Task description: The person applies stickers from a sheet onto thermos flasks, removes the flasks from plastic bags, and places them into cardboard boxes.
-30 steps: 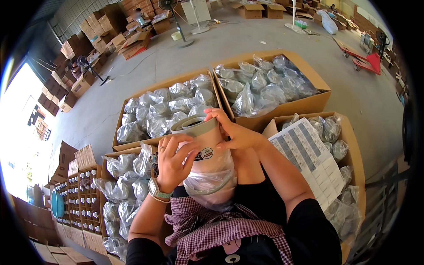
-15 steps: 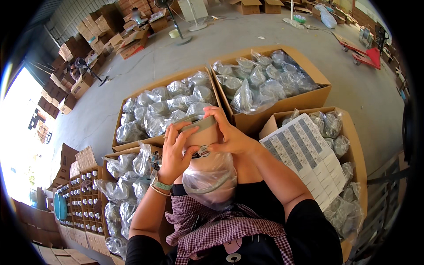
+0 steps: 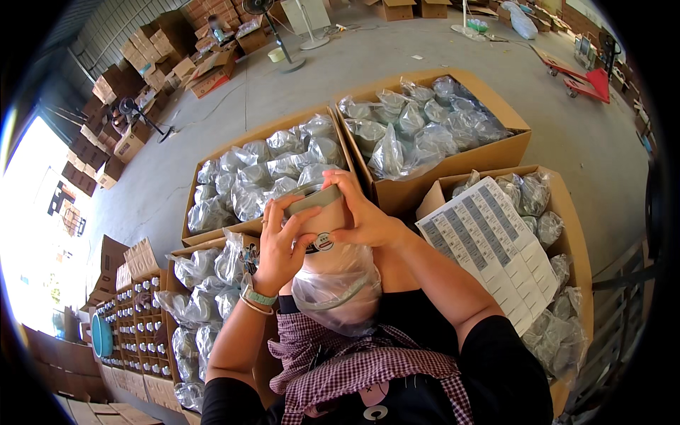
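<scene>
Both my hands hold a clear jar (image 3: 333, 219) in front of my chest. It has a grey-green lid or band (image 3: 321, 200) across its upper part and a small round sticker (image 3: 324, 241) below. My left hand (image 3: 285, 244) curls around its left side, fingers over the band and thumb near the sticker. From the other side my right hand (image 3: 365, 218) grips it, fingertips on the top edge. A clear plastic bag (image 3: 338, 290) hangs around the lower part; its exact hold on the jar is hidden by my hands.
Cartons of bagged clear containers stand around me: far left (image 3: 190, 225), far right (image 3: 453, 173), left and right. A printed sheet (image 3: 489, 248) lies over the right one. A divided crate (image 3: 134, 326) and blue basin (image 3: 103, 335) are left. Fans and a red pallet truck (image 3: 588, 86) stand beyond.
The view has shifted very slightly. My hands keep the same grip on the jar, with no clear movement of their own.
</scene>
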